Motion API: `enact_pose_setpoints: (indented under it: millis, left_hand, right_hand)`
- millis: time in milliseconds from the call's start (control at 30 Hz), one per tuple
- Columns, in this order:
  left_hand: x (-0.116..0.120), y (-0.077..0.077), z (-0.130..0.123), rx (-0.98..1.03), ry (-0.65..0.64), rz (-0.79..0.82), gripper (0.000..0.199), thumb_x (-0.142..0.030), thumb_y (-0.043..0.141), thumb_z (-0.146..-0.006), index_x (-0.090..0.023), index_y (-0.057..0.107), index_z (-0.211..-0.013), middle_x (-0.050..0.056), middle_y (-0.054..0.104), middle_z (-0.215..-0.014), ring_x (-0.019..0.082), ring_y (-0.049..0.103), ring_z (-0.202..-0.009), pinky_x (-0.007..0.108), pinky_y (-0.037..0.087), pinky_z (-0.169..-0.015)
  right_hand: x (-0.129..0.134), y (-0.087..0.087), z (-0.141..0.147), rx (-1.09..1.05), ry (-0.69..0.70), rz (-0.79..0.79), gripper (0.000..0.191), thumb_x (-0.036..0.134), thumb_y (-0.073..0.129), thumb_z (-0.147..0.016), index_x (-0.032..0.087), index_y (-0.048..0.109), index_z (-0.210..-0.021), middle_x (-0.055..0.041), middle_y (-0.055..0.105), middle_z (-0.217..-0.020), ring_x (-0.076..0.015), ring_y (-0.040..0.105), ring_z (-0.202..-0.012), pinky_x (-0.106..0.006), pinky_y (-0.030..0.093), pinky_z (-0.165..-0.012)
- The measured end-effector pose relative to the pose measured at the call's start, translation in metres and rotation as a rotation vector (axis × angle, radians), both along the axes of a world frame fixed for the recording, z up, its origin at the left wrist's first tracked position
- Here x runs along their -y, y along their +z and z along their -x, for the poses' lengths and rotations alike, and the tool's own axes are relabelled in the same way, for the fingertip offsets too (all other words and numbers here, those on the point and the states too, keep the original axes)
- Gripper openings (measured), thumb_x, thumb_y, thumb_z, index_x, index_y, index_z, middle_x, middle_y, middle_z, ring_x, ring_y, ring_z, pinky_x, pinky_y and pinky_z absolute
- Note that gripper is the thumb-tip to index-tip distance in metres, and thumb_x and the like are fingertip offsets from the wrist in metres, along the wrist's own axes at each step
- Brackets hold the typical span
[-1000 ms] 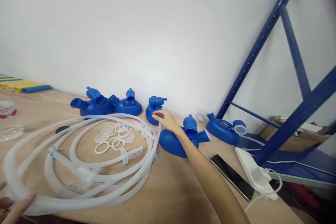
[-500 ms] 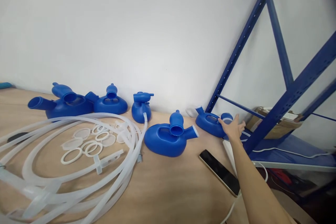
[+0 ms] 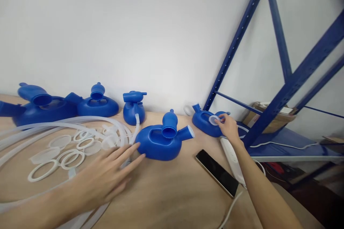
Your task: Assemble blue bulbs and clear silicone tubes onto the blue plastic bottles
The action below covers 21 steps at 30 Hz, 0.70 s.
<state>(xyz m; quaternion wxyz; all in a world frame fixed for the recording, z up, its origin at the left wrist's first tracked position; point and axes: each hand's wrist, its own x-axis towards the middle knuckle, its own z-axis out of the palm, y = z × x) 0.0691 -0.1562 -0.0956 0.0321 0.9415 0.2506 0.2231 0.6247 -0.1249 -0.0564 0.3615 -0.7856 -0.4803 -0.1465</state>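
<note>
My left hand (image 3: 113, 173) reaches across the table with fingers spread, the fingertips at the left end of a blue plastic urinal bottle (image 3: 158, 147). That bottle lies with a loose-looking bell-shaped blue piece (image 3: 170, 124) on its handle and a pale rim on its spout. At the far right, my right hand (image 3: 228, 127) pinches a translucent round cap (image 3: 214, 120) by its edge, just over another blue urinal bottle (image 3: 204, 123). Partly behind the right fingers is that bottle's own blue bell-shaped piece.
Several more blue bottles (image 3: 98, 106) stand along the wall. Coiled clear tubing (image 3: 61, 124), white rings (image 3: 43, 170) and translucent discs lie at left. A phone (image 3: 217, 172), a white power strip (image 3: 233, 159) with cable, and a blue metal rack (image 3: 303, 68) are at right.
My left hand has come into view from the left, reaching to the middle bottle. My right hand has drawn back leftward, now with a translucent cap in its fingers. The view has shifted right.
</note>
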Motion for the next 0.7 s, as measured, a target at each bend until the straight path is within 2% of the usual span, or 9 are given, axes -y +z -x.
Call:
enact_pose_setpoints:
  millis: [67,167,267,400,467,567,600,633,700]
  left_hand:
    - [-0.024,0.001,-0.049,-0.184,-0.058,-0.190,0.071,-0.036,0.061,-0.097,-0.032,0.037,-0.164,0.015,0.029,-0.169,0.044,0.032,-0.153,0.065,0.030,-0.120]
    - [-0.051,-0.003,-0.108,-0.313,-0.038,-0.319,0.085,-0.042,0.070,-0.092,-0.032,0.029,-0.166,0.021,0.032,-0.167,0.048,0.028,-0.153,0.073,0.031,-0.114]
    - [-0.074,-0.013,-0.139,-0.384,0.039,-0.374,0.090,-0.029,0.071,-0.091,-0.037,0.022,-0.167,0.018,0.030,-0.169,0.047,0.023,-0.155,0.073,0.036,-0.111]
    - [-0.113,-0.021,-0.164,-0.392,0.170,-0.342,0.080,-0.002,0.042,-0.097,-0.037,0.023,-0.167,0.020,0.026,-0.169,0.040,0.026,-0.156,0.067,0.041,-0.109]
    - [-0.133,-0.018,-0.177,-0.317,0.187,-0.192,0.079,0.002,0.036,-0.095,-0.033,0.029,-0.166,0.021,0.025,-0.170,0.038,0.022,-0.158,0.067,0.034,-0.115]
    - [-0.152,0.000,-0.198,-0.009,0.213,0.244,0.070,-0.006,0.046,-0.092,-0.015,0.039,-0.161,0.025,0.018,-0.170,0.041,0.010,-0.160,0.072,0.013,-0.121]
    - [-0.153,0.009,-0.203,0.088,0.234,0.358,0.066,-0.013,0.049,-0.093,-0.009,0.041,-0.159,0.028,0.019,-0.169,0.043,0.009,-0.159,0.072,0.010,-0.121]
    - [-0.153,0.019,-0.207,0.162,0.245,0.446,0.063,-0.023,0.049,-0.096,-0.006,0.043,-0.157,0.030,0.022,-0.168,0.045,0.013,-0.158,0.071,0.013,-0.122]
    - [-0.146,0.044,-0.208,0.243,0.204,0.579,0.067,-0.048,0.034,-0.103,-0.005,0.046,-0.153,0.031,0.039,-0.159,0.044,0.036,-0.150,0.062,0.033,-0.118]
  right_hand:
    - [0.008,0.006,0.015,0.024,0.055,0.066,0.018,0.032,0.074,-0.080,0.022,0.068,-0.093,-0.0080,0.069,-0.082,-0.0283,0.067,-0.082,-0.040,0.046,-0.075]
    - [0.023,0.015,0.047,0.106,0.180,0.212,0.031,0.033,0.072,-0.085,0.018,0.070,-0.113,-0.0057,0.071,-0.090,-0.0236,0.067,-0.084,-0.034,0.045,-0.076]
    - [0.040,0.022,0.077,0.231,0.269,0.271,0.034,0.030,0.063,-0.094,0.016,0.070,-0.124,-0.0094,0.069,-0.099,-0.0238,0.066,-0.089,-0.033,0.046,-0.076]
    - [0.058,0.038,0.100,0.290,0.308,0.215,0.032,0.032,0.052,-0.102,0.019,0.074,-0.122,-0.0113,0.066,-0.106,-0.0255,0.066,-0.092,-0.034,0.048,-0.077]
    - [0.063,0.049,0.110,0.250,0.316,0.129,0.032,0.034,0.054,-0.102,0.020,0.074,-0.122,-0.0104,0.066,-0.106,-0.0247,0.067,-0.089,-0.036,0.050,-0.080]
    - [0.067,0.065,0.136,0.237,0.380,0.014,0.030,0.037,0.057,-0.101,0.023,0.077,-0.118,-0.0093,0.067,-0.106,-0.0243,0.068,-0.088,-0.039,0.052,-0.084]
    - [0.067,0.069,0.147,0.252,0.421,-0.005,0.029,0.036,0.056,-0.101,0.024,0.077,-0.116,-0.0091,0.068,-0.106,-0.0242,0.068,-0.088,-0.039,0.052,-0.084]
    - [0.066,0.072,0.159,0.269,0.460,-0.020,0.027,0.035,0.056,-0.102,0.024,0.078,-0.114,-0.0089,0.068,-0.106,-0.0239,0.068,-0.088,-0.039,0.052,-0.083]
    - [0.062,0.076,0.184,0.304,0.506,-0.040,0.025,0.033,0.057,-0.102,0.024,0.078,-0.110,-0.0091,0.068,-0.105,-0.0226,0.067,-0.084,-0.037,0.052,-0.077]
